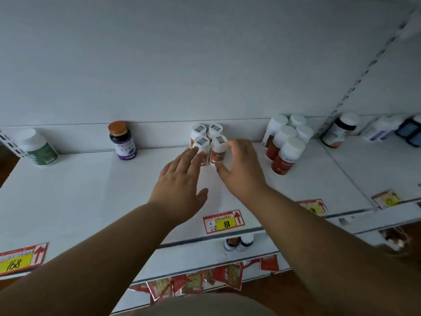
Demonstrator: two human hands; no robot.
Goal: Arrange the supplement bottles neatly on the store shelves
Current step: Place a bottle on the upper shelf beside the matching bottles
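Observation:
Several small white-capped bottles with orange labels [208, 137] stand in a tight square block at the back of the white shelf [91, 190]. My left hand [182, 179] is flat with fingers apart, its fingertips touching the front left bottle. My right hand [241, 167] curves around the front right bottle [217, 151], thumb in front and fingers on its right side.
A purple bottle with a copper cap [123, 141] and a green-labelled bottle [38, 148] stand to the left. A cluster of red-labelled white bottles [286, 144] stands to the right, with more bottles [341, 130] on the adjoining shelf. Price tags [224, 222] line the front edge.

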